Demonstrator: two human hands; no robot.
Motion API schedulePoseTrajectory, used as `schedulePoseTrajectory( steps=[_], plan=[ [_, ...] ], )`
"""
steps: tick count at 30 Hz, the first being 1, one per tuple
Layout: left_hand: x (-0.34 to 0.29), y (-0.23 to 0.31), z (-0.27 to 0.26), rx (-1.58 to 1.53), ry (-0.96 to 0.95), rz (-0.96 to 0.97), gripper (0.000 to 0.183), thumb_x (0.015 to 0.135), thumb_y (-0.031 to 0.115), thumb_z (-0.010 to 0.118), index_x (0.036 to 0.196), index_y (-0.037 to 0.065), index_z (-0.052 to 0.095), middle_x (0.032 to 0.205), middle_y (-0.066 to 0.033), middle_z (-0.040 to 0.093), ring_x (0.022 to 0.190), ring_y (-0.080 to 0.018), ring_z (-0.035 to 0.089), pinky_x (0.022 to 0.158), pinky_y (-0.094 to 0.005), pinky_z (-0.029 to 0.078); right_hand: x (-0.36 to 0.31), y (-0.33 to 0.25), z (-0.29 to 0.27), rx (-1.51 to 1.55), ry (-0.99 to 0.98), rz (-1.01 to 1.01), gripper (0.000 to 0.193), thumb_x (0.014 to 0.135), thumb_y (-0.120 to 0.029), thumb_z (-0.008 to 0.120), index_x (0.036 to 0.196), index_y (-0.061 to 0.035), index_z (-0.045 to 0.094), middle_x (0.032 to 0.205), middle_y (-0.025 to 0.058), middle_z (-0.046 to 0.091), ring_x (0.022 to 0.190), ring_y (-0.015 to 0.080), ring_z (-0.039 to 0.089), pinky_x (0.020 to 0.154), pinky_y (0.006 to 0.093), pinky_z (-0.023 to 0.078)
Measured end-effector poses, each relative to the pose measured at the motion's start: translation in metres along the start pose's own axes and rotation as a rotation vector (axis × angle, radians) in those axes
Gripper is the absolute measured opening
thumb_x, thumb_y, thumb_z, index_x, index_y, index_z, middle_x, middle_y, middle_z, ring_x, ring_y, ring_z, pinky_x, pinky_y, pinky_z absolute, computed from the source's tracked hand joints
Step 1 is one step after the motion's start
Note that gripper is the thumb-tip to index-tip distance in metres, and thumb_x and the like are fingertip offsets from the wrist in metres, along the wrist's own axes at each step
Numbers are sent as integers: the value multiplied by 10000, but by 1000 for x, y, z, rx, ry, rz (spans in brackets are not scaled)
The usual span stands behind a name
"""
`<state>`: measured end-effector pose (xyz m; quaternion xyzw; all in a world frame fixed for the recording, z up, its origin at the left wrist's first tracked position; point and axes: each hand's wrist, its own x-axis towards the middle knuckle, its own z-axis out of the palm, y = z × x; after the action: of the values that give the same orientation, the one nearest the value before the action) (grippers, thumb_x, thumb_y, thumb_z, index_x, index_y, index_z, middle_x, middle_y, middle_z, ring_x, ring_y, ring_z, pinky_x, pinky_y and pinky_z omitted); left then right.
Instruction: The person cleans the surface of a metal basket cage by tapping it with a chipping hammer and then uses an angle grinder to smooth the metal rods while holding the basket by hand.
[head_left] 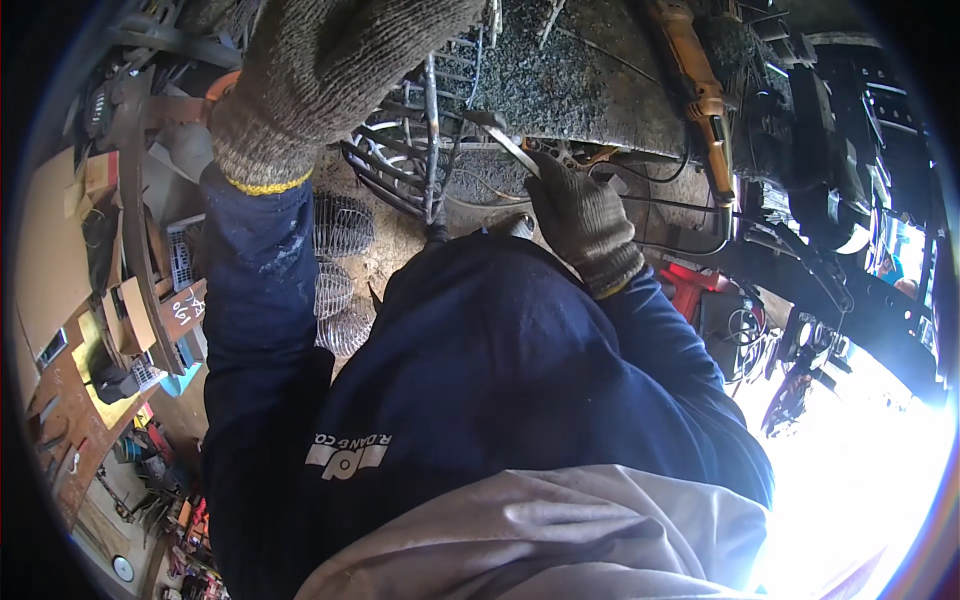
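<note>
At the far edge of the scene, left of the middle, we see the left hand (350, 70) in a knitted brown glove with a yellow-edged cuff, raised large before a frame of bent metal bars (432, 130). Its fingertips run out of view, so we cannot tell whether it grips the frame or merely covers part of it. To the right, we have the gloved right hand (582, 212) curled around the handle of a hammer-like tool (518, 152), whose dark head points far and left, close to the right side of the frame. Beyond them spreads a table (610, 95), its top dark and gritty. On its right side we find an orange power tool (700, 85), a cable (722, 230) bending away from its near end. Several rounded wire cages (342, 225) sit on the ground (390, 238) left of the frame and nearer to us. Farther right than the right hand, we make out a red tool (688, 290).
</note>
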<state>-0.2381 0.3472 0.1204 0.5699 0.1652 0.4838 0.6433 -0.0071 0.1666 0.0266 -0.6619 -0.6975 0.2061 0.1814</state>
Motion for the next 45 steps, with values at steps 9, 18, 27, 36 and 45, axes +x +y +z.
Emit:
schedulePoseTrajectory(
  steps=[9,18,27,36,45],
  plan=[
    [-16,17,-89,944,-264,422,304,968,125,662,1269,101,689,1116,-130,740,965,-246,741,823,-378,618,-9,11,-2,587,86,373,238,1032,-227,599,1191,-80,696,791,108,671,681,245,677,618,385,522],
    [27,41,-108,385,-476,207,397,963,318,600,936,-75,655,862,-135,626,706,-212,559,605,-329,425,-26,29,4,566,90,198,387,1056,-329,542,1287,-32,633,782,70,668,705,189,673,642,348,530],
    [-2,78,-72,-42,-56,-62,381,1044,334,581,1255,29,668,1138,-195,708,1027,-311,712,906,-425,596,-22,28,1,903,65,394,409,1073,-362,542,1312,-37,600,893,89,701,756,182,725,670,380,577],
    [14,47,-53,610,-309,-50,321,1019,281,593,882,-6,638,737,-61,586,614,-150,539,579,-310,436,-15,29,23,529,-26,163,298,1057,-267,562,1241,-40,618,863,155,663,737,314,698,626,424,545],
    [30,24,-56,124,-402,18,456,998,329,680,1193,-83,660,1021,-197,741,874,-248,735,788,-330,618,8,-3,30,226,25,-149,299,1037,-251,587,1240,-37,636,829,129,668,711,254,686,604,391,526]
  ],
)
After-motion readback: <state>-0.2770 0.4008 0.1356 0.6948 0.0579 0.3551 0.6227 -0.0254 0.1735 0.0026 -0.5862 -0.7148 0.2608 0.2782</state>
